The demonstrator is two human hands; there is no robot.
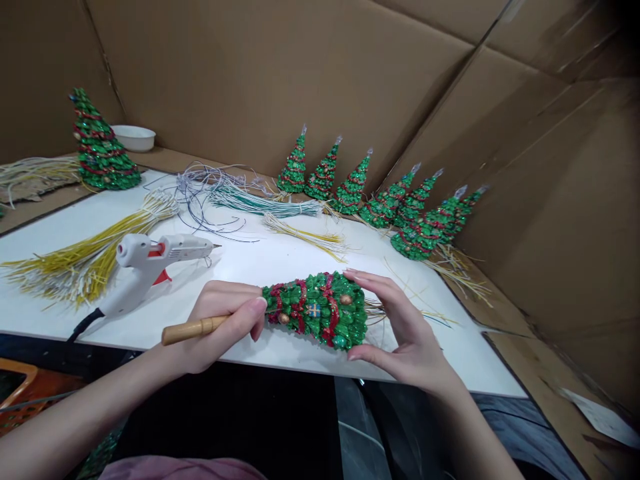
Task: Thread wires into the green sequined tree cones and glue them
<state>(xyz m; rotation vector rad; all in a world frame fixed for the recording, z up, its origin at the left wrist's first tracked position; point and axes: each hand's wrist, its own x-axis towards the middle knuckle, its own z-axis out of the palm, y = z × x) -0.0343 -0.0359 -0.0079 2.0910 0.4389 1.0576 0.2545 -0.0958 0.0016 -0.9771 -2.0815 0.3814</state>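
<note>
A small green glittery Christmas tree figurine (pixel 320 311) lies on its side, its base to the right, with red garlands and gold balls. My left hand (pixel 223 323) is closed at its narrow tip, gripping a tool with a wooden handle (pixel 193 329); the tool's working end is hidden by my fingers and the tree. My right hand (pixel 400 327) grips the tree's wide base between the thumb below and the fingers above. Thin wires (pixel 380 310) come out of the base, beside my right palm.
A white glue gun (pixel 150 263) rests at the left of the white table (pixel 240 267). Bundles of yellow-white wires (pixel 100 250) and green-white wires (pixel 265 202) lie behind it. Several finished-looking trees (pixel 350 187) stand along the cardboard wall, a larger tree (pixel 103 147) and a white bowl (pixel 135 138) at back left.
</note>
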